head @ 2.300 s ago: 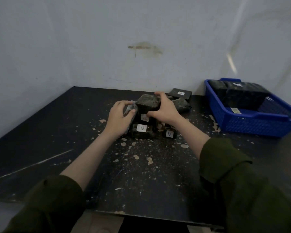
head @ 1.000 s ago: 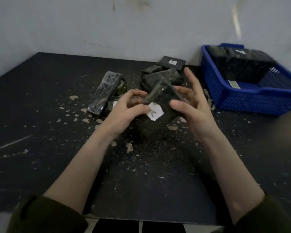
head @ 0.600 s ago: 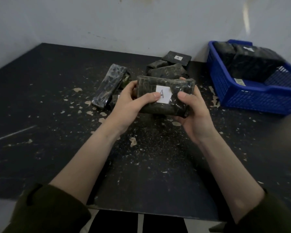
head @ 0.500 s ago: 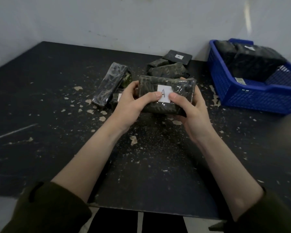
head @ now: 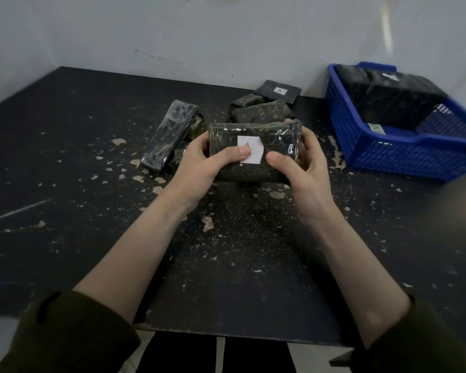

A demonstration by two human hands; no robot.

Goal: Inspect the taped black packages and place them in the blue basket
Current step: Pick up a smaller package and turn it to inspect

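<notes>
A black package wrapped in clear tape (head: 277, 138) with a white label is held flat above the table's middle. My left hand (head: 202, 168) grips its left end, thumb across the label. My right hand (head: 304, 168) grips its right end, thumb on the front face. Behind it lie more taped black packages: a long one (head: 170, 135) to the left, a heap (head: 258, 109) and a flat labelled one (head: 279, 90) near the wall. The blue basket (head: 382, 154) stands at the right with several black packages (head: 398, 95) inside.
The black tabletop (head: 65, 170) is chipped, with pale flakes scattered over it. A white wall runs along the back and left. The table's near edge lies just below my forearms. My sleeves are dark green.
I lifted the labelled package off the heap, turned it label-up and brought it toward me. In the last half second both thumbs slid across its front, the left one onto the label.
</notes>
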